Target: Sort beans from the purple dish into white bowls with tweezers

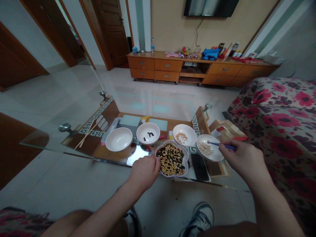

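My left hand grips the rim of a flower-shaped bowl at the glass table's near edge. That bowl is full of mixed beans, yellowish and black. In my right hand is a slim blue tool, possibly tweezers, its tip over the white bowl at the right. Pale, flat pieces lie in that bowl. Another white bowl holds yellowish kernels. Further left, a white bowl contains several black beans. The leftmost white bowl has nothing visible inside.
A dark phone lies near the table's front edge, right of the flower-shaped bowl. Chopsticks are at the left. A brown paper bag stands beyond the right bowl, near a floral-covered sofa. A wooden cabinet lines the wall.
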Available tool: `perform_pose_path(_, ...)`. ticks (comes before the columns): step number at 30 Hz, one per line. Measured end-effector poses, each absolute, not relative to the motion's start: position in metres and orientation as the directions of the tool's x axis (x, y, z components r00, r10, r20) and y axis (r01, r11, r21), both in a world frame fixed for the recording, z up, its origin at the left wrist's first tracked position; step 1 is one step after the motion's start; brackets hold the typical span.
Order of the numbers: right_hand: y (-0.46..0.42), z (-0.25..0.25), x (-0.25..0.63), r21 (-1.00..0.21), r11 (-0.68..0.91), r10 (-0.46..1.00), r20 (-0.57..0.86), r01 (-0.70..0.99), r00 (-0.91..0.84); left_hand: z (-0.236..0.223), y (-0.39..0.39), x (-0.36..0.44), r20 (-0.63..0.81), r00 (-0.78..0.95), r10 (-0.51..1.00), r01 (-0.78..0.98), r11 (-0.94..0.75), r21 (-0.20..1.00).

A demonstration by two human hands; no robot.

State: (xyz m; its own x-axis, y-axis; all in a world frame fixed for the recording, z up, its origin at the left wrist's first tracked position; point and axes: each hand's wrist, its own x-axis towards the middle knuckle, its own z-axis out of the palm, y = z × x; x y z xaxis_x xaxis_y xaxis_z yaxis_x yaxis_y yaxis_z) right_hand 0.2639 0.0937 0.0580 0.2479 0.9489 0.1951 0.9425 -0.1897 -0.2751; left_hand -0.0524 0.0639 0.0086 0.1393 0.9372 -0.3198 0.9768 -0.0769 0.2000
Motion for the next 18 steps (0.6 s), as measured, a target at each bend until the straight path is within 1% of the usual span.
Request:
perform_pose_path(5,0.093,0.054,0.266,-0.243,-0.222,0.942,0.195,0.944,0.272,0.008,0.064,-0.053,-0.314,0.146,0.938,0.975,-0.083,0.206)
perform_pose_path(10,0.092,0.064,0.256,-0.267,-0.271,0.934,0.158,0.925,0.32,0.009,0.063,-0.053,-0.316,0.145,0.938,0.976,-0.083,0.202)
perform_pose_path(12,0.092,0.069,0.25,-0.316,-0.277,0.933,0.138,0.908,0.333,0.01,0.063,-0.052,-0.321,0.143,0.936,0.976,-0.08,0.201)
perform_pose_path(15,0.091,0.072,0.24,-0.435,-0.198,0.944,0.156,0.878,0.29,0.01,0.063,-0.052,-0.321,0.135,0.937,0.977,-0.073,0.198)
perform_pose_path(18,0.089,0.069,0.232,-0.567,-0.034,0.991,0.085,0.823,0.099,0.009,0.063,-0.053,-0.314,0.135,0.94,0.977,-0.074,0.2)
